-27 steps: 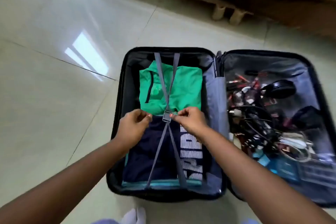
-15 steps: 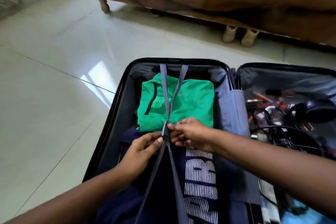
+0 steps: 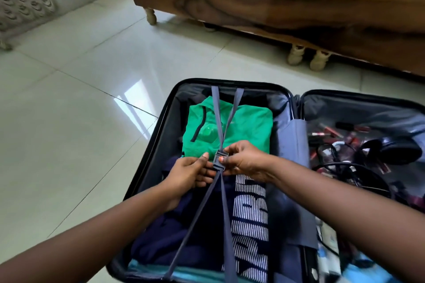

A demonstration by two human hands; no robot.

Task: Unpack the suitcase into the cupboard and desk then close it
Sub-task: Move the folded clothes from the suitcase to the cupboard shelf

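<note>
Suitcase (image 3: 158,122) lies flat on the tiled floor (image 3: 69,122), both halves laid wide, and the unpacking has barely begun: clothes sit strapped in the left half. At the centre, where the grey straps (image 3: 217,117) cross, sits the buckle (image 3: 218,159), and both hands are on it. The right hand (image 3: 243,159) pinches the clip between thumb and fingertips; the left hand (image 3: 188,172) holds the strap and clip from the other side. Beneath lie a green shirt (image 3: 248,126) and a navy garment (image 3: 165,236). Cables and small items (image 3: 345,156) fill the right half. Next, judging by this, a squeeze must free the clip, then the straps part.
</note>
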